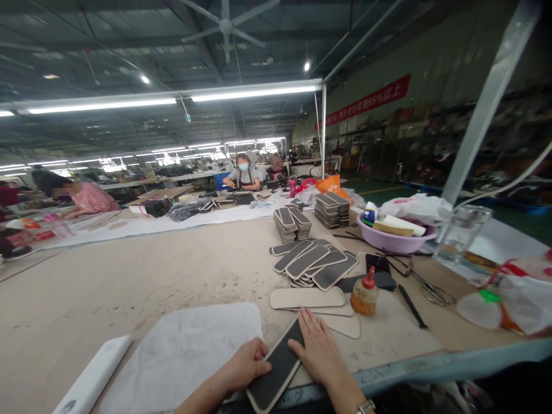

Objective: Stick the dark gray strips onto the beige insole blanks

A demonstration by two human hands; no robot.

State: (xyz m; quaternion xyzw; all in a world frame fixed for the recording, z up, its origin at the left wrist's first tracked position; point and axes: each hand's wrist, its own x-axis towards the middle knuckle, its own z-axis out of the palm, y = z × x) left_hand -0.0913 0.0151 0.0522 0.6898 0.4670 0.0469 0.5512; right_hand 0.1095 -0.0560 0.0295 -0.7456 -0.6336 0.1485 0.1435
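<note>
A dark grey padded panel [279,363] with a pale rim lies slantwise at the table's front edge. My left hand [248,363] pinches its left side, thumb on top and fingers curled. Flat across its upper right end rests my right hand [318,345], fingers stretched out and thumb on the dark face. Just beyond are a few pale panels [307,298], light side up. Behind them, several grey panels [308,260] are spread in an overlapping pile. A squeeze bottle [364,299] with a red nozzle, brown stuff inside, stands right of my hands.
Stacks of panels [292,223] stand farther back. On the right are a purple basin [397,240] of odds and ends, a glass jar [463,233], scissors [433,293] and a black tool [411,307]. At left lie a white sheet [185,351] and a long white object [95,376]. Other people work beyond.
</note>
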